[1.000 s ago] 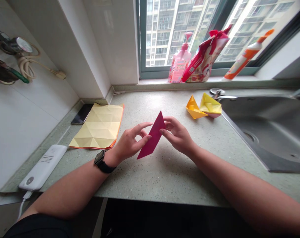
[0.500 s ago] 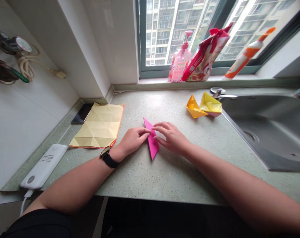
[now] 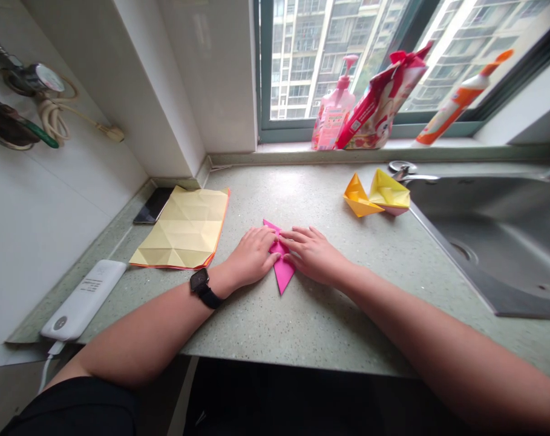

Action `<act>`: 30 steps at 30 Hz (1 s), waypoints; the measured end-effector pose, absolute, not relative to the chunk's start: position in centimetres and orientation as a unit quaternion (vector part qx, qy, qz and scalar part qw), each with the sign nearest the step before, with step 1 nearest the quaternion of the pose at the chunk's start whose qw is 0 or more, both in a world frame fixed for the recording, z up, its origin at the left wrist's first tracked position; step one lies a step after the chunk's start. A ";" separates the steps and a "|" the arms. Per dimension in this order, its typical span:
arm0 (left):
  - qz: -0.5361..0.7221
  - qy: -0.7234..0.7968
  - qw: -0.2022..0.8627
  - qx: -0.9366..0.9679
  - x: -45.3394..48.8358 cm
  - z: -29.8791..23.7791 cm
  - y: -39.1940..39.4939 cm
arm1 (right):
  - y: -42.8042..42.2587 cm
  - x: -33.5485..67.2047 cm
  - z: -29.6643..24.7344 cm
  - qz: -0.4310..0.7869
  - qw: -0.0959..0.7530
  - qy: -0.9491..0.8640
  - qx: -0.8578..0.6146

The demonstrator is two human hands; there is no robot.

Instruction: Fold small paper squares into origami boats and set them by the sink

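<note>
Two open hands rest palms down on a folded pink paper [image 3: 282, 275] lying on the speckled surface [image 3: 311, 321]. The left hand [image 3: 252, 254] and right hand [image 3: 313, 255] touch its upper part from either side, neither grip pinching it. Its lower point sticks out below them. A creased yellow sheet [image 3: 179, 229] lies left; two paper boats [image 3: 375, 195] lie right.

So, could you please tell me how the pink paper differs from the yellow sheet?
The pink paper is folded into a narrow point; the yellow sheet lies opened flat and is far larger, its creases showing. The left hand and right hand rest on the pink one; nothing touches the yellow. Both are paper on the speckled counter.
</note>
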State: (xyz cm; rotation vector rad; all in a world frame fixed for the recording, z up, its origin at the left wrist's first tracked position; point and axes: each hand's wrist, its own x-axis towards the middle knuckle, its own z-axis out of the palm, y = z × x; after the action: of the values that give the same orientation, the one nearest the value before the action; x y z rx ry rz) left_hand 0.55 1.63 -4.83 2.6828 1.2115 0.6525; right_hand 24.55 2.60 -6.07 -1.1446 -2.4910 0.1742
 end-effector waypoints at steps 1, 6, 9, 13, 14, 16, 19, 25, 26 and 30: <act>0.197 0.404 0.073 0.890 0.7 -5.0 1.7 | 2.6 24.5 -6.1 0.061 0.187 -0.889 -0.413; 0.102 0.471 0.102 0.870 1.3 -4.7 2.1 | 2.7 24.5 -5.3 0.062 0.095 -0.895 -0.431; 0.058 0.497 0.108 0.859 1.5 -3.8 2.5 | 2.9 24.6 -4.7 0.062 0.065 -0.896 -0.434; 0.012 0.511 0.109 0.852 1.2 -2.9 2.7 | 3.1 24.7 -4.5 0.068 0.051 -0.898 -0.432; 0.005 0.515 0.108 0.851 1.1 -2.8 2.8 | 3.1 24.7 -4.4 0.070 0.046 -0.898 -0.431; -0.006 0.517 0.107 0.849 0.9 -2.8 2.8 | 3.1 24.7 -4.3 0.073 0.039 -0.900 -0.429; -0.015 0.513 0.105 0.852 0.8 -2.8 2.7 | 3.0 24.7 -3.9 0.070 0.038 -0.901 -0.427; -0.028 0.509 0.116 0.852 0.7 -2.5 2.9 | 2.3 24.6 -2.9 0.040 0.040 -0.906 -0.419; -0.031 0.508 0.118 0.853 0.7 -2.5 2.9 | 2.2 24.6 -2.8 0.037 0.037 -0.907 -0.419; -0.037 0.504 0.117 0.855 0.6 -2.5 3.1 | 1.6 24.7 -2.6 0.028 0.024 -0.906 -0.423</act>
State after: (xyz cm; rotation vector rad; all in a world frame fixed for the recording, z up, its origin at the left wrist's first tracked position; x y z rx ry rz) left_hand 0.64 3.10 -2.51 2.5023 1.4747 -0.1088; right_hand 24.67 1.62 -2.58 -1.3077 -2.8016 0.0860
